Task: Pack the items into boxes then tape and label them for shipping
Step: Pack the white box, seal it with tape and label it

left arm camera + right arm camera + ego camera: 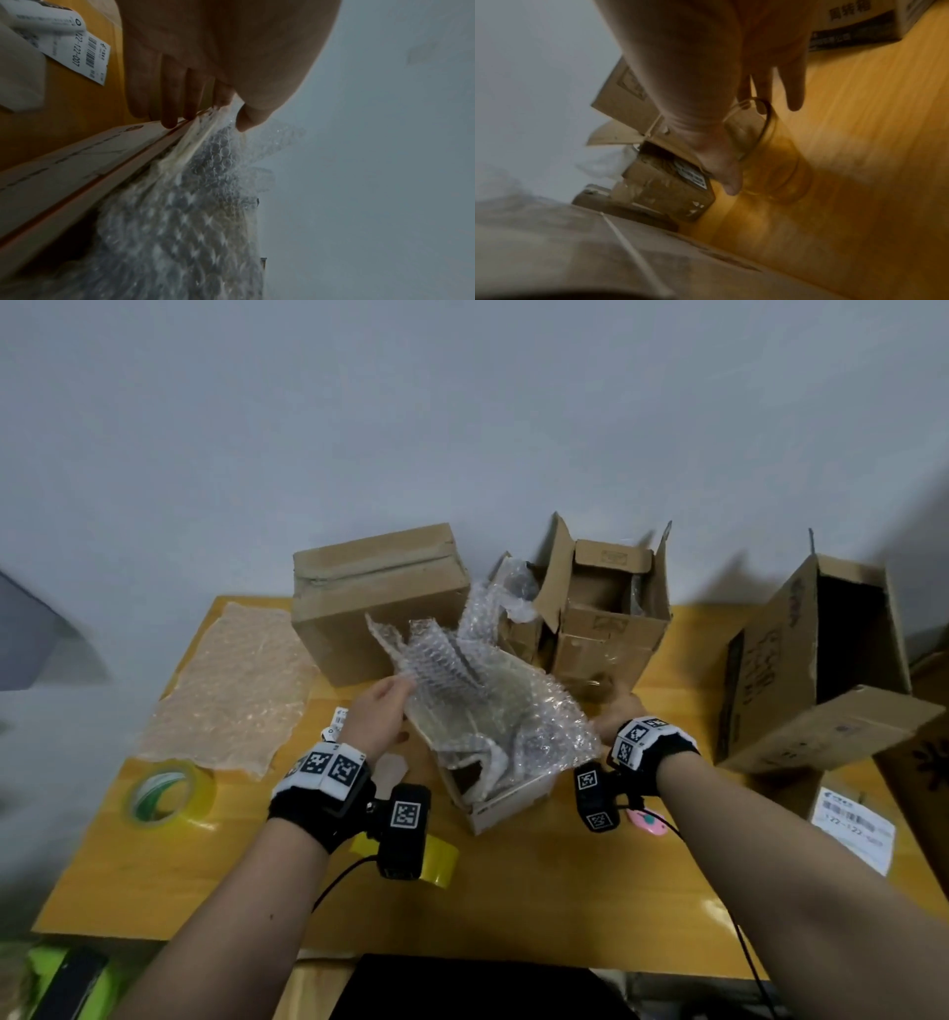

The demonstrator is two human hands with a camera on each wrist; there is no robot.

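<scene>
Bubble wrap (488, 706) spills out of the small open box (506, 801) at the middle of the table (513, 906), a crumpled sheet lining the inside and standing well above the rim. The left hand (377, 713) pinches its upper left edge between thumb and fingertips (169, 121), seemingly to hold the sheet open and clear of the box mouth so an item can go in.

Just right of the box, the right hand (613, 711) reaches down to a clear glass jar (767, 154) standing on the table; thumb and fingers wrap its rim, so that grip looks closed on the jar, likely to lift it into the padded box. The jar still appears to rest on the wood.

Behind stand a closed box (380, 603) and an open box (611, 613) with more wrap beside it; a large box (816, 660) lies on its side at the right. A flat bubble sheet (231, 685) and two tape rolls (169, 793) wait at the left, a shipping label (855, 824) at the right, so taping and labelling are not yet begun.
</scene>
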